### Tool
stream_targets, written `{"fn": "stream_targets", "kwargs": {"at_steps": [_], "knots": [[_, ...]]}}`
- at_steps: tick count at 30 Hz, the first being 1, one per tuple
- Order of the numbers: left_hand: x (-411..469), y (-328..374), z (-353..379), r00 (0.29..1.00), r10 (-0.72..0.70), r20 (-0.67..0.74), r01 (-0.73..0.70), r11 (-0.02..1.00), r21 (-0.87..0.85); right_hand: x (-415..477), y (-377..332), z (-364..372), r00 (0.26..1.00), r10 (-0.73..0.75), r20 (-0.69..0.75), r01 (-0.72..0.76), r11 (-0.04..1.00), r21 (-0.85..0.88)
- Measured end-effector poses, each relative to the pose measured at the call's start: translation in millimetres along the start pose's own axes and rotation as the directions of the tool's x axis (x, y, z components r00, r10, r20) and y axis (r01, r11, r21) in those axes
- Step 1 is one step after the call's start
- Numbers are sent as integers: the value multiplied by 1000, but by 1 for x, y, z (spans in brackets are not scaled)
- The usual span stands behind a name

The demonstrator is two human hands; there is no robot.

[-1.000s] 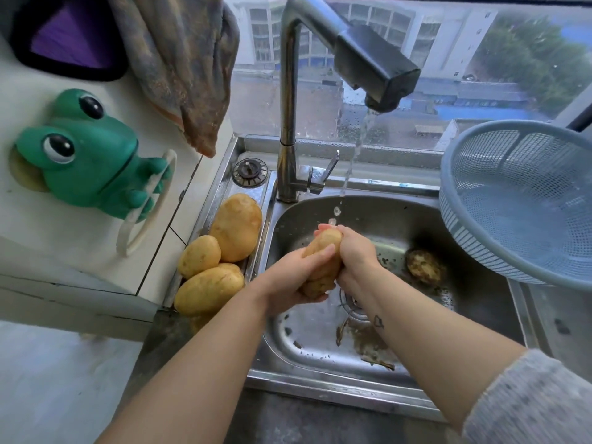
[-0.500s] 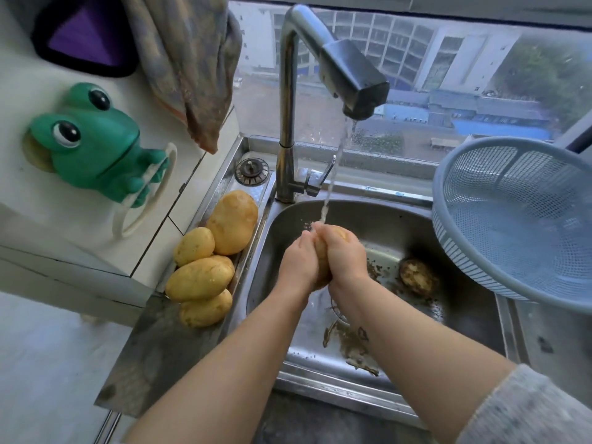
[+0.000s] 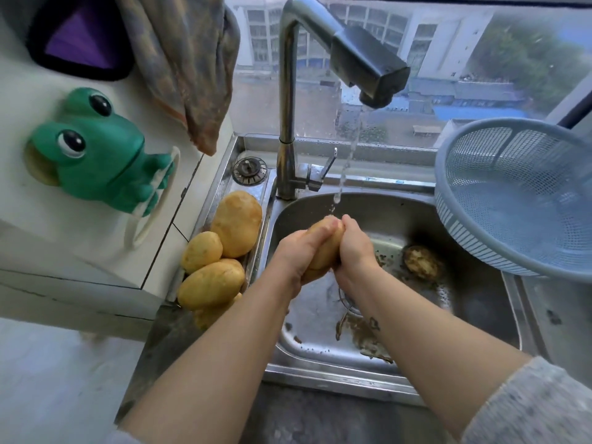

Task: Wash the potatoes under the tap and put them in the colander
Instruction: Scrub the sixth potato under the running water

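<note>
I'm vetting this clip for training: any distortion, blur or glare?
Head view: wide-angle distortion tilts the tap and stretches the colander at the edge; soft window daylight, no harsh glare on the sink; lower-left corner smeared; held potato fairly sharp.

My left hand (image 3: 296, 256) and right hand (image 3: 355, 251) cover most of the potato (image 3: 324, 248); only its top and a middle strip show. My right wrist hides part of the drain (image 3: 348, 304) at six o'clock. At eight o'clock the lowest potato (image 3: 208, 315) lies mostly under its neighbours. At three o'clock the colander (image 3: 448, 216) runs off the edge.
</note>
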State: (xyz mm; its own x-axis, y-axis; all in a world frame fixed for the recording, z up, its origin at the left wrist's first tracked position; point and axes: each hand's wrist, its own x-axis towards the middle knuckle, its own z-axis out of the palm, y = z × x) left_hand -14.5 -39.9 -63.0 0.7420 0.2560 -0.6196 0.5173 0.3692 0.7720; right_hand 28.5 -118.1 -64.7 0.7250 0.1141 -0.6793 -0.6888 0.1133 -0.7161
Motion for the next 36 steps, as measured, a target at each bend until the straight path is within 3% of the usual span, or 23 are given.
{"fn": "stream_targets", "kwargs": {"at_steps": [4, 6, 10, 13, 15, 20, 23, 29, 32, 36], "knots": [[7, 8, 1, 993, -106, -54, 104, 994, -30, -2, 0, 2, 998, -38, -58, 36, 999, -33], [7, 12, 3, 988, -90, -123, 91, 996, 5, -6, 0, 8, 993, -80, -90, 76, 996, -53], [3, 16, 5, 969, 116, -218, -73, 978, 196, -11, 12, 19, 975, -196, -104, 188, 978, -87], [-5, 6, 6, 932, 322, -169, -256, 912, 322, -12, 9, 22, 971, -146, -191, 160, 985, 61], [-7, -3, 4, 920, 376, -106, -317, 877, 362, -14, 2, 20, 977, -55, -204, 81, 989, 120], [-8, -9, -14, 994, 99, 44, -101, 994, 48, -13, -1, 12, 974, 123, -189, -89, 979, 182], [-9, 0, -15, 998, -23, 66, 17, 996, 85, -14, 0, 11, 986, 89, -143, -72, 991, 117], [2, 11, 1, 992, -86, -88, 91, 995, 44, -16, 1, 8, 992, -128, 4, 128, 990, -64], [5, 10, 5, 992, -99, -80, 102, 994, 40, -18, 3, 6, 979, -202, -4, 200, 972, -127], [-1, 7, 5, 998, -58, 28, 58, 998, -3, -15, -1, 0, 984, -150, -92, 145, 988, -61]]}}
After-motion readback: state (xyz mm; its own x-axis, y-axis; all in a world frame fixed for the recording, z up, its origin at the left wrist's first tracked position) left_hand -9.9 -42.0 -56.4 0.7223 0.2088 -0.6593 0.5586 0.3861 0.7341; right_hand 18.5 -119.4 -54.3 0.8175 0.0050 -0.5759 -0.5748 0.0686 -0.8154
